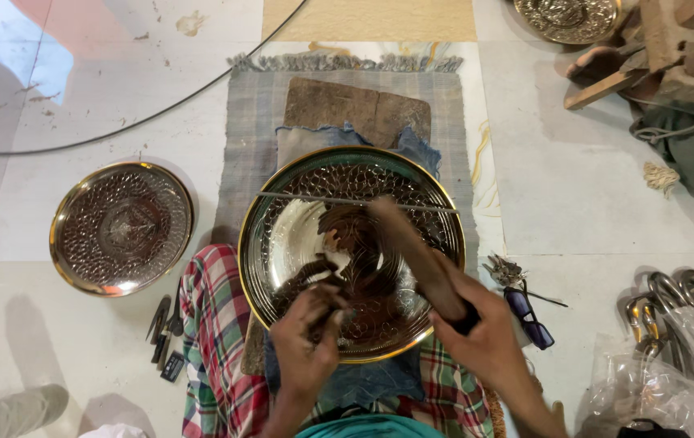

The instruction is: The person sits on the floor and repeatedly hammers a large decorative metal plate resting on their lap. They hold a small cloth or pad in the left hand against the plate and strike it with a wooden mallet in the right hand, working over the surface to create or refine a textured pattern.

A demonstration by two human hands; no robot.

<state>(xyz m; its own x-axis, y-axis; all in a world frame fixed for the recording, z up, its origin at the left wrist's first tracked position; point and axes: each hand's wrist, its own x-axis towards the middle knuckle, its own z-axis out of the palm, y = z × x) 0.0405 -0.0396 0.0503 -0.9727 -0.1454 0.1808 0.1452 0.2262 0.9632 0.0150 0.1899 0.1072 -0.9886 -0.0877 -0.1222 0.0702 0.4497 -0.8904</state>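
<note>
While the right hand (pixel 489 328) is clenched around a wooden mallet (pixel 420 255), its head blurred over the plate's middle, the left hand (pixel 306 341) pinches a small chisel (pixel 326 312) against the plate's lower inner face. Both tools meet the big brass plate (pixel 282 235), which rests on blue cloth (pixel 363 381) over the person's plaid lap (pixel 213 324), partly engraved, with a thin rod (pixel 314 199) lying across its upper half. Behind the plate sit a wooden board (pixel 347 105) and a grey mat (pixel 253 122) on the floor. Left of the lap, small tools (pixel 164 328) lie on the tiles, near a second engraved plate (pixel 120 227). Right of the plate lie dark glasses (pixel 529 316); further right, metal hooks (pixel 671 296) and a plastic bag (pixel 655 389). A third plate (pixel 570 18) and wooden blocks (pixel 671 40) sit top right.
</note>
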